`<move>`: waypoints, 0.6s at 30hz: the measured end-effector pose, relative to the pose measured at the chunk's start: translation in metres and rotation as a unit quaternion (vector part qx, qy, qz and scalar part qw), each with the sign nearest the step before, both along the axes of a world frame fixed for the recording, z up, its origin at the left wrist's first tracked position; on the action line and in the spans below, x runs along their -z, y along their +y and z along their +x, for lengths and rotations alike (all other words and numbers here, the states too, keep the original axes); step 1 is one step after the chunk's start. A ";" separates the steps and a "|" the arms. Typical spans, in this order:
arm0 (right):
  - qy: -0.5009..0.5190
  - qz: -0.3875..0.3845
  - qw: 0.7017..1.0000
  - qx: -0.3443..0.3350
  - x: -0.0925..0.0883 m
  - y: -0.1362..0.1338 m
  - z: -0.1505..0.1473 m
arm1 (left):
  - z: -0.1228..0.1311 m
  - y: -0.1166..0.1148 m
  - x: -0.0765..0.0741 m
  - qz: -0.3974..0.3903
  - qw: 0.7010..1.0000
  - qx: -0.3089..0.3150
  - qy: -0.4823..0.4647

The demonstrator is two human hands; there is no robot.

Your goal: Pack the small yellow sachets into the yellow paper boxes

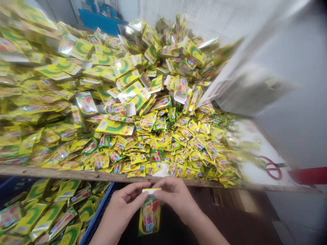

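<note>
Between my two hands, just in front of the table's edge, hangs a small yellow-green candy box [149, 214] with a watermelon picture. Its white end flap is at the top. My left hand [129, 199] pinches the upper left corner, thumb on the flap. On the upper right corner, my right hand [176, 197] does the same with its thumb against the flap. Whether the flap is fully closed I cannot tell. Beyond my fingers lies a heap of small yellow and green candy packets [178, 146].
Many yellow candy boxes [125, 81] are piled at the back and left, some with flaps open. A blue crate [95, 217] of boxes stands at lower left. Red-handled scissors [274, 170] lie at the right. A white sheet [230, 75] leans over the pile. The table's wooden edge [97, 175] runs before me.
</note>
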State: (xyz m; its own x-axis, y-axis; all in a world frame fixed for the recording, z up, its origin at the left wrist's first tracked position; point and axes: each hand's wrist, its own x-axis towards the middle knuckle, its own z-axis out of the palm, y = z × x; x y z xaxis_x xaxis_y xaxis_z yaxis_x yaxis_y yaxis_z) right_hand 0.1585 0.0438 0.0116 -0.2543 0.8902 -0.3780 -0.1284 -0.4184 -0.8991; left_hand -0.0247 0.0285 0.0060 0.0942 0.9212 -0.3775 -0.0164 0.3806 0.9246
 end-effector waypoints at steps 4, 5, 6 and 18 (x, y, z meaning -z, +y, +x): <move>-0.063 0.093 0.994 0.010 0.002 -0.002 0.001 | -0.006 -0.003 0.002 0.103 0.991 0.045 0.074; -0.083 0.135 0.987 0.006 0.002 -0.004 0.002 | -0.008 -0.006 0.003 0.135 0.985 0.052 0.096; -0.098 0.174 0.980 0.002 0.002 -0.008 0.003 | -0.010 -0.009 0.005 0.162 0.979 0.057 0.112; -0.295 0.398 0.868 -0.017 0.001 0.036 0.013 | -0.021 -0.027 0.009 0.049 0.989 -0.123 0.059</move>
